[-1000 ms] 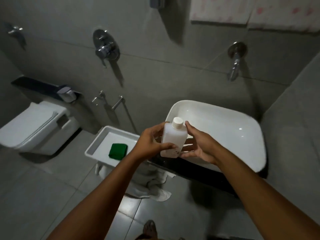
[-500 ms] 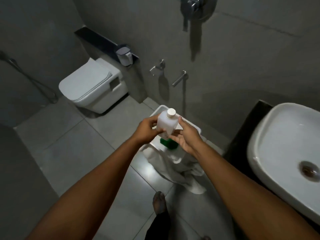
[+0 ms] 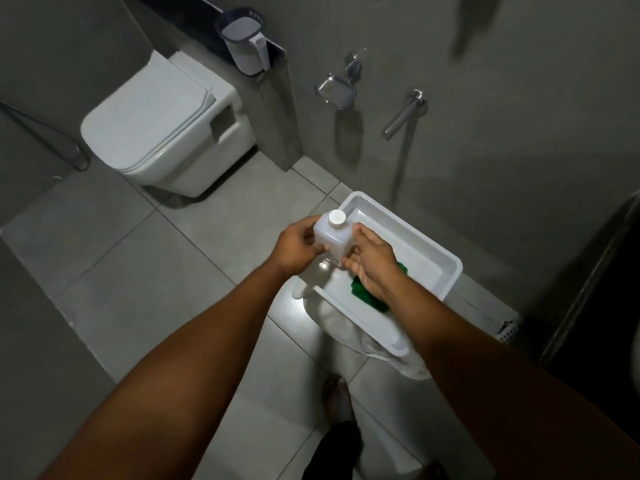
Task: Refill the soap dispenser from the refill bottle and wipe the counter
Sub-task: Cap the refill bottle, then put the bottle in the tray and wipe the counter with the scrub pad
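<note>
Bottle: the refill bottle (image 3: 331,239) was translucent white, squarish, its round white cap (image 3: 337,218) on; contents possibly low, too dim to tell.
Position: upright, above the white tray's (image 3: 408,230) near-left corner.
Left hand (image 3: 298,247): grip clamped on the bottle's left side.
Right hand (image 3: 372,259): grip clamped on its right side, over a green cloth (image 3: 363,294) in the tray.

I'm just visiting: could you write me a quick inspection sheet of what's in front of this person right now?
Surface: grey tiled floor; no counter clearly in view.
Job's things: white capped bottle, upright, held over a white tray; green cloth lies in the tray.
Clutter: white cloth under the tray's near end.
Hands: left hand and right hand both grip the bottle.
Cables: nothing seen.
Surroundings: toilet, lid shut; jug on a ledge; wall taps.
</note>
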### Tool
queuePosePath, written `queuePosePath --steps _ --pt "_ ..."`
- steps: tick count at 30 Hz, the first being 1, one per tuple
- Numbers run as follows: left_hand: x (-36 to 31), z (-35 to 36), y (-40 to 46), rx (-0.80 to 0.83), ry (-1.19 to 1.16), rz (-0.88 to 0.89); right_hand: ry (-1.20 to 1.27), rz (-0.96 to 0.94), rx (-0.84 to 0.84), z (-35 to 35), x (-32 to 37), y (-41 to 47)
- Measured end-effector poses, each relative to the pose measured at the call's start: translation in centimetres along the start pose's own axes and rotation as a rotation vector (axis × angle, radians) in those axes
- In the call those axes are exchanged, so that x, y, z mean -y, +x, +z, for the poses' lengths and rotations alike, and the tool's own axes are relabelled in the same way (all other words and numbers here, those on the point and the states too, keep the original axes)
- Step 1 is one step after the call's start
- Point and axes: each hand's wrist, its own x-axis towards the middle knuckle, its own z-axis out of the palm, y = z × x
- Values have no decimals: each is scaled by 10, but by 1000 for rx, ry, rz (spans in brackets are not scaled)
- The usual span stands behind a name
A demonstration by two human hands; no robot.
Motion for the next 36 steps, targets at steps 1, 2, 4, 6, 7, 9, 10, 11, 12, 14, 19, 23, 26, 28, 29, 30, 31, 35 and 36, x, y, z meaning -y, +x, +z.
queuePosePath --steps 1,2,4,6,7,9,10,11,12,14,19,23,26,28,29,30,31,35,36 --pt "3 1 1 3 -4 -4 -2 3 -5 0 -2 3" --pt "7 3 2 4 -6 -10 -7 6 -9 -1 -4 6" --pt "13 5 2 5 -11 -16 -11 9 -18 -3 -8 9" --pt "16 6 1 3 -22 -7 0 4 -24 -5 -11 11" --pt "15 7 0 1 -19 -2 5 2 -24 -5 -11 12" --pt "14 8 -1 -29 23 -5 2 12 -16 -4 -8 9" --pt "13 8 -4 -76 58 -20 -11 26 -14 -4 -4 6" --pt "13 8 -10 -148 87 -43 -38 41 -30 -7 0 1" --pt "15 9 -19 -239 100 -65 -89 45 -72 -12 3 -3" --pt "21 15 -45 -418 141 -77 -307 -29 -227 -31 5 -12" --pt "55 64 -97 -248 547 234 -1172 -398 -327 -70 -33 -19" --pt "81 82 -95 -48 881 355 -1543 -372 -295 -70 -57 -1" --pt "94 80 -94 -17 931 309 -1653 -336 -330 -73 -68 13" --pt "95 80 -93 -15 934 326 -1678 -359 -359 -74 -72 18" --pt "95 80 -93 -14 935 326 -1687 -377 -372 -74 -72 21" --pt "93 80 -93 -12 939 322 -1697 -396 -381 -74 -70 22" --pt "92 81 -93 -9 946 315 -1704 -411 -382 -76 -68 23" --pt "83 79 -96 13 941 296 -1490 -426 -305 -89 -49 18" --pt "78 78 -99 17 928 298 -1344 -411 -283 -94 -43 10"
